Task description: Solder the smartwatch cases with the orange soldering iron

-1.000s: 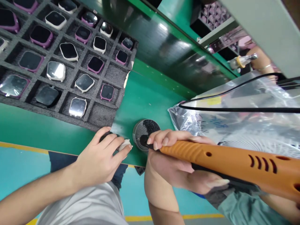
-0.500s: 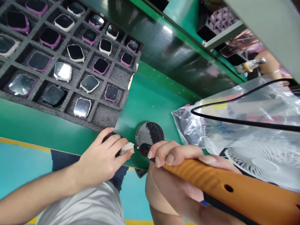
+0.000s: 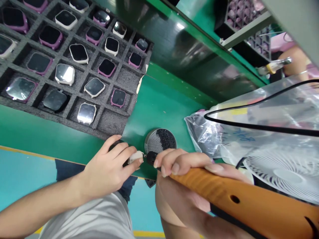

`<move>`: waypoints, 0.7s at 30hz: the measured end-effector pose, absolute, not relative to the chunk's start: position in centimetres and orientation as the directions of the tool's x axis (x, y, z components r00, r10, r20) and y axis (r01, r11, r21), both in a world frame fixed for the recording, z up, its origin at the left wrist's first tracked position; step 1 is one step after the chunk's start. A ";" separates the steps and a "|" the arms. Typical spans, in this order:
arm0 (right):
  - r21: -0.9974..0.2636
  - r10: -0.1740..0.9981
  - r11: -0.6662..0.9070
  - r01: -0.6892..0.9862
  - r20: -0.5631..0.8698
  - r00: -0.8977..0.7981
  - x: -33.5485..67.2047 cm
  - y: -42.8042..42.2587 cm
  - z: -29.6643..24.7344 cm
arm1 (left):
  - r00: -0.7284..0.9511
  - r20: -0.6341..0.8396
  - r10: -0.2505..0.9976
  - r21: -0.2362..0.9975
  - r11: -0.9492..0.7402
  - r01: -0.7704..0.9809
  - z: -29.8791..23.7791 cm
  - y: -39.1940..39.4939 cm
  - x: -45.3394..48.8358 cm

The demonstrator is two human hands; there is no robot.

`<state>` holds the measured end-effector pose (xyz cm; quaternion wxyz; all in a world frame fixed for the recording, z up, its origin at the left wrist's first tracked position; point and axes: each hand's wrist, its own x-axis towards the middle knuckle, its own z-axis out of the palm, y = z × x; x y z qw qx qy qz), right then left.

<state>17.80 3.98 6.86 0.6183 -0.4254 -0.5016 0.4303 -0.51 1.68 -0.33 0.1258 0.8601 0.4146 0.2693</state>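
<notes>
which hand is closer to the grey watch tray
Left. The left hand is beside the tray's near corner; the right hand is farther off, to the right, around the orange tool.

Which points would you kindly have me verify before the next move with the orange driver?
1. Left hand holding the white piece between its fingers: ok.
2. Right hand wrapped around the orange driver: ok.
3. Driver tip seated in the white piece: cannot tell; it is right at the edge, but the contact is too small to see.
4. Dish with small dark bits close to the driver's front end: ok.
5. Black cable apart from both hands: ok.
</notes>
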 end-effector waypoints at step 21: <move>-0.933 0.929 0.354 -0.064 0.343 0.136 17.2 4.2 6.4 | 0.461 0.388 0.798 0.458 -0.601 0.655 -0.2 1.8 -0.2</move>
